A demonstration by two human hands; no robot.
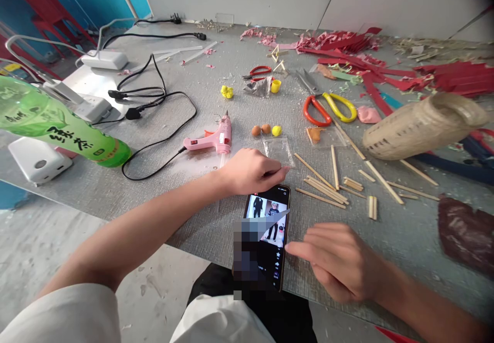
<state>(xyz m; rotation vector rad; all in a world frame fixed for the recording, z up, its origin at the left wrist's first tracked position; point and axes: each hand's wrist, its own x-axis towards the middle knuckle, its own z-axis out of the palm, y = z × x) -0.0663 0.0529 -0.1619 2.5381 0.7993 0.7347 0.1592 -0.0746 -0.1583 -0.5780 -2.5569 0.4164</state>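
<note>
A smartphone [266, 240] with its screen lit lies at the front edge of the table. Its display shows pictures of dark clothing and a dressed figure, and the lower left is blurred by a mosaic. My left hand [252, 172] rests closed just above the phone's top end, knuckles up; whatever its palm may hold is hidden. On the other side, my right hand [337, 260] stretches its index finger to the phone's right edge, with the remaining fingers loosely bent and nothing seen in them. A pink glue gun [216, 138] lies beyond my left wrist.
Thin wooden sticks [326, 189] lie right of the phone. Scissors [322, 103], small clay balls [266, 130] and a tan bottle [409, 129] are farther back. A green tea bottle [73, 126] lies left, near black cables [162, 90]. Red paper strips [339, 44] line the back.
</note>
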